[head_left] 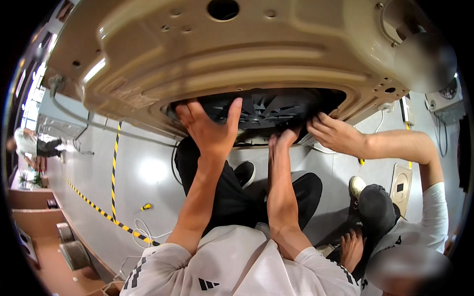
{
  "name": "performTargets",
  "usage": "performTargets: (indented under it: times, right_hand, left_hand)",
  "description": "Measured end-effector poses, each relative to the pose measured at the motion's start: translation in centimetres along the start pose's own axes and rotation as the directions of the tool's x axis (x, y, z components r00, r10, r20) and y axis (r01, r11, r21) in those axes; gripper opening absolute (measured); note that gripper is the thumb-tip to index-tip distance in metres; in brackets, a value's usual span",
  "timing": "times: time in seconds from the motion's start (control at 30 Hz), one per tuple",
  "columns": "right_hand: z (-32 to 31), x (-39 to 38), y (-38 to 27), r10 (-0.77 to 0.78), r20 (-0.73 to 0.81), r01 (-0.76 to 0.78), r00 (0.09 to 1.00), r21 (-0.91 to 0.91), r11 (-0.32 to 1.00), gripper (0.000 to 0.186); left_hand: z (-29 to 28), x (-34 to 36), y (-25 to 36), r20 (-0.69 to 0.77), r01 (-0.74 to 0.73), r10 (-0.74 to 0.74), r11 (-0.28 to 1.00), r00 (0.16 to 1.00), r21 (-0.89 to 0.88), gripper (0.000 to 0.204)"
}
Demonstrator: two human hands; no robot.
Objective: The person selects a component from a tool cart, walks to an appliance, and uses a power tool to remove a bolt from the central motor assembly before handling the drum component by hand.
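Reaching into panel (pixel 197 59) opening (pixel 327 98) | left hand (pixel 210 129) spread, left side | right hand (pixel 283 140) near side, couldn't tell grip | wheel (pixel 256 111) sat mid-opening | co-worker's hand (pixel 335 134) right side | likely risk: pinched fingers if wheel turned, three hands crowding it

My shirt (pixel 237 249) is white, with black checks (pixel 132 277) on the sleeves (pixel 165 252) and slanted black bars (pixel 209 284) in front. My pants (pixel 222 207) are black.

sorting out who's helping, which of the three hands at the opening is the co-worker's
The rightmost hand, whose forearm comes from the right; the wearer's left hand and right hand reach up from below.
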State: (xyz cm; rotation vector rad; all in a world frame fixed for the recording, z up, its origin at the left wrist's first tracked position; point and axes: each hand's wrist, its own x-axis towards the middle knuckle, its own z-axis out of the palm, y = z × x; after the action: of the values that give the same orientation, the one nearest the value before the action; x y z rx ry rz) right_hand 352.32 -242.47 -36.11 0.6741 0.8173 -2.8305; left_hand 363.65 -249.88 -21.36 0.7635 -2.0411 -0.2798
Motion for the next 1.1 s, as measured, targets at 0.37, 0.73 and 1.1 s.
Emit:
performTargets:
  times: [0.37, 0.73, 1.1]
  right_hand:
    - [-0.7, -0.2, -0.4, 0.061, 0.059, -0.061, 0.996, -0.012, 0.998, 0.036]
    - [-1.3, 0.8, -0.5, 0.127, -0.043, -0.128, 0.991, -0.019, 0.992, 0.028]
    - [-1.0, 0.0, -1.0, 0.014, -0.103, -0.026, 0.995, -0.113, 0.993, 0.032]
  left_hand:
    - [0.5, 0.6, 0.1, -0.026, -0.157, 0.156, 0.986, 0.987, -0.054, 0.082]
    - [0.7, 0.0, 0.4, -0.027, -0.079, 0.076, 0.985, 0.997, -0.150, 0.079]
    - [0.4, -0.3, 0.1, -0.079, -0.156, 0.150, 0.984, 0.986, -0.083, 0.075]
